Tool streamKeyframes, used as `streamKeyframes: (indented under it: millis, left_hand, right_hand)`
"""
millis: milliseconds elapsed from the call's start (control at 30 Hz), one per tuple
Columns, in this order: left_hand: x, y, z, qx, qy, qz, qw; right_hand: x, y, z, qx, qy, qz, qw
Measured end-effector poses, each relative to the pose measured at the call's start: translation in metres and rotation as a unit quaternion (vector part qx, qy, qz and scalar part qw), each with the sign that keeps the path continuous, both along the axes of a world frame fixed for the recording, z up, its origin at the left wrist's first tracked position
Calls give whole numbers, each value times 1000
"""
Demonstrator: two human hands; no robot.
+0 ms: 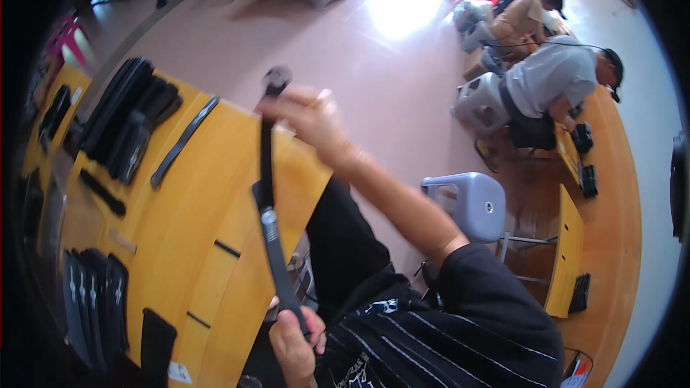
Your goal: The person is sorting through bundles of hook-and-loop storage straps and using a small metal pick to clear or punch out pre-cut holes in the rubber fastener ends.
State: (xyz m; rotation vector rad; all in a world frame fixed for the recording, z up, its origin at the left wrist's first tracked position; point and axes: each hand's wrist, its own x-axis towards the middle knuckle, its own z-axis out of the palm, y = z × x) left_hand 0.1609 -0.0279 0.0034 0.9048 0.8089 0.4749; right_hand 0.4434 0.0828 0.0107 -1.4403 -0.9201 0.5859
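Note:
A long strap (272,241), grey with a pale mark on its lower part and black above, stretches between my two hands over the table's edge. My left hand (295,341) is closed around its lower grey end, close to my body. Farther out, my right hand (309,118) is blurred by motion, its fingers closed on the black upper part. A dark rounded end (277,77) sticks out beyond those fingers, too smeared to make out. A similar grey strap (185,142) lies singly on the yellow wooden table (223,172) to the left.
Black straps are piled (122,115) at the table's far left, with another row (93,302) nearer. A grey-blue plastic stool (471,205) stands to the right. Several people sit along a curved bench at the far right, one in a grey shirt (550,79).

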Motion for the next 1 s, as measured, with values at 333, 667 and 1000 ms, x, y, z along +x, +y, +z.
streamKeyframes:
  millis: [333,667,1000]
  left_hand:
    - [-41,-10,0,25,-8,39,999]
    - [-48,10,-15,103,-47,185,976]
    - [-57,13,-26,77,-12,231,970]
  right_hand:
    - [108,57,-30,-2,-126,-285,950]
    - [-39,63,-61,-25,-576,7,817]
    - [-88,87,-54,-137,-427,116,886]
